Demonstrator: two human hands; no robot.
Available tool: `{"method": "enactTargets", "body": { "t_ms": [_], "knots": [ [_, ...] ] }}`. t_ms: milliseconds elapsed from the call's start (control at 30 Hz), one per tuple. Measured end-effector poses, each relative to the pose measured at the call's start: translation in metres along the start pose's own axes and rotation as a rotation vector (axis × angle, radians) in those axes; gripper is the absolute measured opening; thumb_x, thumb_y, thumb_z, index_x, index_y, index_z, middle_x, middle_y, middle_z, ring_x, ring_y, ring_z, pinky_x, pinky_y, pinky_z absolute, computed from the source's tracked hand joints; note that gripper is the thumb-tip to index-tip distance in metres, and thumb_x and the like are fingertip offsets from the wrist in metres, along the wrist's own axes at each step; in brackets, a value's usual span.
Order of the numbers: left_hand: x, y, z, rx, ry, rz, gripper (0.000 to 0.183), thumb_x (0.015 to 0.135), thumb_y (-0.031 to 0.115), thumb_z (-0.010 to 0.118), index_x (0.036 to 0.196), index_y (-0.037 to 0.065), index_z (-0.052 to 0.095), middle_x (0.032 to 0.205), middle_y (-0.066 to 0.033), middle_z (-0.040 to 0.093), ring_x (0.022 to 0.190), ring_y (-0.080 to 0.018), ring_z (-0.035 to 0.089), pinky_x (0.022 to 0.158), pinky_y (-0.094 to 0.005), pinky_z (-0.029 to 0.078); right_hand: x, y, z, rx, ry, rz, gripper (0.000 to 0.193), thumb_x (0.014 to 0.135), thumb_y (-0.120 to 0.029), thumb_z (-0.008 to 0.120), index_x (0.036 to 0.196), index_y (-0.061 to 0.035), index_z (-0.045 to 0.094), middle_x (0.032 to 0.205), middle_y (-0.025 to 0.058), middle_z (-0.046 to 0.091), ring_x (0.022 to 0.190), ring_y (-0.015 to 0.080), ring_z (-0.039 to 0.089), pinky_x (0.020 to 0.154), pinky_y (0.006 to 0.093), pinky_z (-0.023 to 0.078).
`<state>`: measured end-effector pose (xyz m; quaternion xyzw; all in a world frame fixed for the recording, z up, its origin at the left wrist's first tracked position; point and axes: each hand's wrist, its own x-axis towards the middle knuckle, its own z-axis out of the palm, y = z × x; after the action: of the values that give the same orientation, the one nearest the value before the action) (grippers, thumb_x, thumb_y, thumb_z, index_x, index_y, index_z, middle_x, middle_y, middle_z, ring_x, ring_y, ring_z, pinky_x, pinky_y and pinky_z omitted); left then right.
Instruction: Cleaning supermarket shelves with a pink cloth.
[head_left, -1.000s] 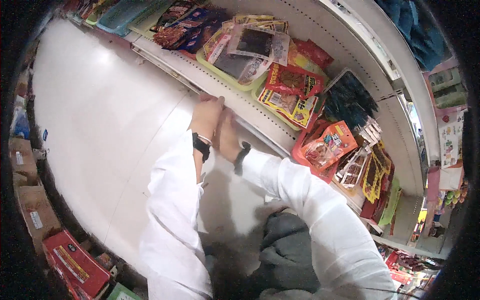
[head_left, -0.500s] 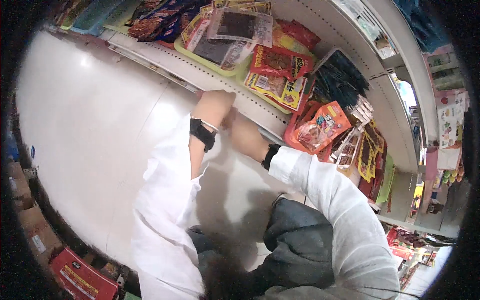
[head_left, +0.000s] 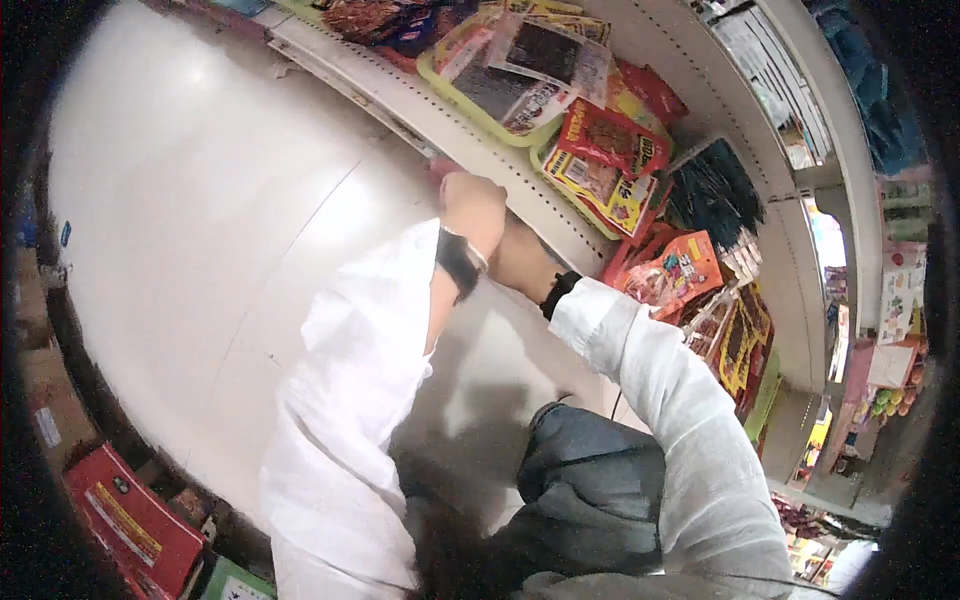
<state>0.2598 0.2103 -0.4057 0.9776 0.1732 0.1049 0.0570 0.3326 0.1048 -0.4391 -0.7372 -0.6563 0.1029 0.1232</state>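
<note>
My left hand (head_left: 474, 208) is curled at the front edge of the low shelf, its back toward me. A small pinkish bit (head_left: 438, 170) shows beside its fingers; I cannot make out what it is or whether I hold it. My right hand (head_left: 520, 260) is just to the right and lower, close against the left wrist. Its fingers are hidden behind the left hand and wrist. Both wrists wear black bands, and white sleeves cover the forearms. The packets on the shelf lie beyond both hands, untouched as far as I see.
On the white perforated shelf (head_left: 400, 88), yellow-green trays (head_left: 462, 100) hold flat snack packets. An orange packet (head_left: 680, 272) and dark packets (head_left: 712, 195) lie further right. Pale floor tiles (head_left: 220, 200) stretch left. A red box (head_left: 135, 520) stands among cartons at lower left.
The view has shifted, so the shelf and packets sit further right and higher. Both hands stay close together at the shelf's front edge.
</note>
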Motion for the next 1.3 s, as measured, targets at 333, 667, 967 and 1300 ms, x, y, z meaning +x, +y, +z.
{"method": "enactTargets", "body": {
  "t_ms": [333, 667, 967, 1300],
  "knots": [
    [-0.005, -0.043, -0.035, 0.081, -0.127, -0.29, 0.029, 0.075, 0.015, 0.051, 0.103, 0.011, 0.057, 0.093, -0.01, 0.062, 0.088, -0.0259, 0.058, 0.076, -0.0454, 0.037, 0.055, -0.028, -0.001, -0.03, -0.07, 0.147, 0.051, 0.075, -0.014, 0.051, 0.116, 0.0092, 0.032, 0.08, 0.0249, 0.058, 0.067, 0.0369, 0.059, 0.062, 0.0437, 0.047],
    [0.027, 0.068, -0.014, 0.04, -0.086, 0.036, 0.024, 0.068, 0.014, 0.05, 0.085, 0.001, 0.061, 0.088, -0.0168, 0.059, 0.092, -0.0313, 0.052, 0.078, -0.0531, 0.033, -0.051, -0.002, -0.03, 0.178, 0.11, 0.087, 0.023, 0.072, -0.003, 0.052, 0.094, -0.0053, 0.057, 0.094, 0.0111, 0.059, 0.087, 0.0289, 0.056, 0.074, 0.0352, 0.045],
    [0.03, 0.089, -0.034, 0.052, -0.159, 0.113, 0.022, 0.07, 0.019, 0.051, 0.081, 0.006, 0.065, 0.086, -0.015, 0.061, 0.081, -0.0324, 0.058, 0.068, -0.0529, 0.04, -0.06, -0.01, -0.073, 0.144, 0.028, 0.322, 0.031, 0.075, -0.017, 0.06, 0.104, -0.0076, 0.054, 0.102, 0.0143, 0.057, 0.095, 0.0285, 0.054, 0.078, 0.0356, 0.044],
    [0.02, -0.004, -0.056, -0.096, -0.16, -0.423, 0.037, 0.078, 0.012, 0.046, 0.114, 0.005, 0.047, 0.103, -0.0159, 0.057, 0.09, -0.0288, 0.06, 0.067, -0.0383, 0.05, 0.027, -0.023, -0.036, 0.093, 0.382, 0.001, 0.053, 0.074, -0.007, 0.054, 0.123, 0.0, 0.035, 0.118, 0.023, 0.044, 0.104, 0.0387, 0.045, 0.087, 0.0422, 0.038]
  ]
}}
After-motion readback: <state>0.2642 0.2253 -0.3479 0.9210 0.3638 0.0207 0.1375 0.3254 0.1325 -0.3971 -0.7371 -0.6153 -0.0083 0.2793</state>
